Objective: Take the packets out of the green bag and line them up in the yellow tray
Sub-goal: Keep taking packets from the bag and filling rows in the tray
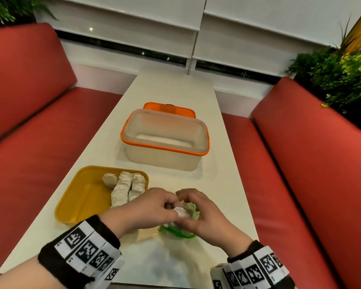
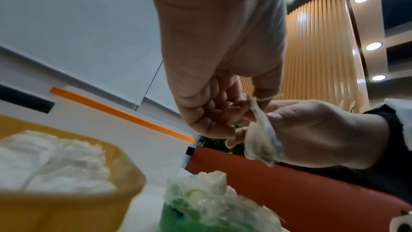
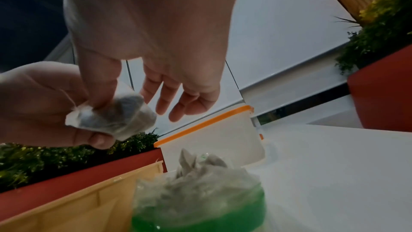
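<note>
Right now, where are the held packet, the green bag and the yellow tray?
held packet (image 3: 116, 121): right wrist view, its bulging middle.
green bag (image 3: 198, 218): right wrist view, green lower wall.
yellow tray (image 1: 81, 197): head view, bare floor.

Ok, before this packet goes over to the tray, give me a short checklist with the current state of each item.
1. Packet clear of the green bag: ok, it hangs above the bag's mouth.
2. Hold on the packet: ok, left hand and right hand both pinch it.
3. Free space in the yellow tray: ok, the left part is bare.
4. Row of packets in the tray: ok, they lie side by side along the right side.
5. Bag stable on the table: cannot tell, no hand steadies it.
6. Packets left in the bag: ok, more show at its mouth.
</note>
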`<state>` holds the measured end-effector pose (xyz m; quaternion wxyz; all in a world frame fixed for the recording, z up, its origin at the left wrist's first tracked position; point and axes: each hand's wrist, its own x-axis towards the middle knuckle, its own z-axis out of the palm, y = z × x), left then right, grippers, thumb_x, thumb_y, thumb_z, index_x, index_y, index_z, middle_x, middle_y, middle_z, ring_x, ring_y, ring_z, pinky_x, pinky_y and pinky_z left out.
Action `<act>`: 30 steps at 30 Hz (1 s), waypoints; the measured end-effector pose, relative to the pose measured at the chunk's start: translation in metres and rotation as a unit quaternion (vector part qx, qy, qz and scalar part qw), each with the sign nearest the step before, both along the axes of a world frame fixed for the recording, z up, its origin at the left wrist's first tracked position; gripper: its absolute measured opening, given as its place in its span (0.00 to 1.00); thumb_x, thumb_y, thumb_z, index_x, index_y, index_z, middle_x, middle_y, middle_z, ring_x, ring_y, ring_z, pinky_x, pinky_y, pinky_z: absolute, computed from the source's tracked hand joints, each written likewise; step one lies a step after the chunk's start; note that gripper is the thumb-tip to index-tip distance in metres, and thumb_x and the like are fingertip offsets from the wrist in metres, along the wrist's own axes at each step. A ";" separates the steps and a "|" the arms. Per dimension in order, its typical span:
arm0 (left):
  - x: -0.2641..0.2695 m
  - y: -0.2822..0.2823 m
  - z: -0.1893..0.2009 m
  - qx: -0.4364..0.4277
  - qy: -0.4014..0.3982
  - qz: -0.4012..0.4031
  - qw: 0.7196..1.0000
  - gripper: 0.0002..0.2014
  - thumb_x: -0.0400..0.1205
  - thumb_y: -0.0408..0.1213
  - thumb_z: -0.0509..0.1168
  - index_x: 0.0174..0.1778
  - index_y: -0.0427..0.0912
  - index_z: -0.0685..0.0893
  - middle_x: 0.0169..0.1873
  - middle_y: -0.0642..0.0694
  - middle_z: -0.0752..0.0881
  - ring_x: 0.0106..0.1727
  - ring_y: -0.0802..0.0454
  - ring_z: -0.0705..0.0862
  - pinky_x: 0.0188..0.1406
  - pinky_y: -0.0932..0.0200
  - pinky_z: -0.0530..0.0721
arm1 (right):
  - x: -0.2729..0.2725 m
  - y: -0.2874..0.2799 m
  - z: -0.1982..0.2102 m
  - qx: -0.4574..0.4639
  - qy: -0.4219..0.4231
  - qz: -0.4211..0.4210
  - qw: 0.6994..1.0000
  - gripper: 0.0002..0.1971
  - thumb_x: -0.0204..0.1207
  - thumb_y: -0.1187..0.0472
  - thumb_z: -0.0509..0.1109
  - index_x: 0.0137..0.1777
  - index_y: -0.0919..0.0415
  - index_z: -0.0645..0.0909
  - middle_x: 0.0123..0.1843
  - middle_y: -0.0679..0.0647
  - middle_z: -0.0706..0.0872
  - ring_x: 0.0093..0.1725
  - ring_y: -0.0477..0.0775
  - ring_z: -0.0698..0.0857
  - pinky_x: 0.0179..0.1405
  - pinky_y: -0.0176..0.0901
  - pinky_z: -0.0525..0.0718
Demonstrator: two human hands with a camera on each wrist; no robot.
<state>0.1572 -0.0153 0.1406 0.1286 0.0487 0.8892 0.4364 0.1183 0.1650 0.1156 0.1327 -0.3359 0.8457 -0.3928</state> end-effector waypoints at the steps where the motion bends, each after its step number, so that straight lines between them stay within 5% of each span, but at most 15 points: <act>1: 0.001 -0.003 0.001 0.003 -0.004 -0.011 1.000 0.07 0.70 0.35 0.70 0.28 0.50 0.82 0.18 0.60 0.76 0.24 0.64 0.72 0.26 0.69 0.68 | 0.000 -0.002 0.001 0.005 -0.009 0.011 1.000 0.18 0.65 0.48 0.74 0.55 0.49 0.81 0.57 0.36 0.80 0.59 0.35 0.74 0.57 0.26 0.70; 4: 0.001 -0.012 0.003 0.049 -0.023 -0.009 0.998 0.03 0.68 0.34 0.69 0.30 0.46 0.85 0.21 0.57 0.79 0.26 0.62 0.73 0.28 0.66 0.71 | 0.002 -0.009 0.005 0.004 -0.043 0.018 0.999 0.14 0.67 0.52 0.75 0.47 0.60 0.84 0.46 0.45 0.83 0.45 0.36 0.75 0.47 0.30 0.72; 7: 0.000 -0.016 0.003 0.177 -0.049 0.051 0.982 0.07 0.70 0.30 0.69 0.29 0.46 0.82 0.23 0.55 0.79 0.27 0.60 0.75 0.26 0.70 0.73 | 0.002 -0.016 0.009 -0.053 -0.162 -0.005 0.985 0.12 0.69 0.57 0.75 0.46 0.65 0.83 0.38 0.53 0.82 0.38 0.44 0.77 0.39 0.38 0.75; 9: 0.002 -0.017 -0.001 0.344 -0.091 0.092 0.930 0.04 0.69 0.33 0.70 0.38 0.42 0.84 0.31 0.48 0.85 0.35 0.55 0.82 0.35 0.66 0.80 | 0.001 -0.022 0.011 -0.116 -0.227 -0.040 0.966 0.14 0.67 0.57 0.74 0.46 0.68 0.83 0.38 0.56 0.83 0.37 0.50 0.79 0.34 0.37 0.76; 11: 0.003 -0.020 -0.008 0.479 -0.146 0.097 0.860 0.15 0.71 0.34 0.71 0.53 0.36 0.83 0.47 0.41 0.88 0.50 0.48 0.87 0.49 0.56 0.86 | -0.001 -0.028 0.015 -0.184 -0.268 -0.072 0.943 0.11 0.69 0.60 0.75 0.47 0.66 0.85 0.38 0.57 0.87 0.38 0.51 0.82 0.34 0.38 0.78; 13: 0.007 -0.020 -0.009 0.551 -0.196 0.086 0.807 0.19 0.75 0.35 0.70 0.62 0.35 0.82 0.57 0.36 0.87 0.57 0.44 0.87 0.58 0.50 0.86 | -0.003 -0.036 0.019 -0.226 -0.284 -0.089 0.928 0.07 0.73 0.65 0.75 0.49 0.68 0.85 0.38 0.56 0.88 0.37 0.50 0.85 0.35 0.38 0.80; 15: 0.007 -0.020 -0.012 0.579 -0.218 0.090 0.780 0.19 0.78 0.35 0.65 0.64 0.34 0.80 0.58 0.35 0.86 0.57 0.44 0.87 0.60 0.50 0.84 | -0.005 -0.045 0.019 -0.194 -0.234 -0.113 0.946 0.09 0.71 0.64 0.77 0.46 0.70 0.82 0.35 0.55 0.85 0.35 0.48 0.83 0.35 0.40 0.80; 18: 0.006 -0.022 -0.016 0.581 -0.208 0.117 0.778 0.18 0.78 0.37 0.61 0.61 0.32 0.81 0.54 0.35 0.88 0.54 0.45 0.88 0.58 0.49 0.85 | -0.002 -0.058 0.017 -0.065 -0.079 -0.154 0.983 0.12 0.68 0.58 0.78 0.45 0.56 0.78 0.36 0.46 0.81 0.30 0.39 0.78 0.31 0.29 0.76; 21: 0.010 -0.028 -0.018 0.554 -0.202 0.151 0.793 0.14 0.78 0.38 0.62 0.55 0.33 0.81 0.47 0.35 0.87 0.45 0.46 0.87 0.42 0.56 0.88 | 0.004 -0.065 0.016 -0.032 0.017 -0.149 0.988 0.16 0.68 0.57 0.76 0.53 0.48 0.74 0.47 0.43 0.77 0.36 0.37 0.77 0.33 0.22 0.74; 24: 0.016 -0.034 -0.019 0.521 -0.201 0.155 0.815 0.08 0.82 0.35 0.60 0.50 0.35 0.80 0.36 0.40 0.86 0.36 0.48 0.86 0.29 0.62 0.81 | 0.005 -0.068 0.016 -0.044 0.006 -0.129 0.991 0.18 0.71 0.58 0.75 0.57 0.42 0.74 0.49 0.44 0.77 0.36 0.40 0.77 0.37 0.26 0.76; 30: 0.022 -0.050 -0.020 0.491 -0.200 0.137 0.837 0.07 0.83 0.32 0.60 0.55 0.36 0.80 0.36 0.42 0.84 0.33 0.51 0.82 0.28 0.63 0.78 | 0.006 -0.076 0.018 -0.050 -0.008 -0.077 0.996 0.14 0.72 0.64 0.73 0.56 0.52 0.81 0.49 0.48 0.81 0.39 0.39 0.78 0.40 0.26 0.76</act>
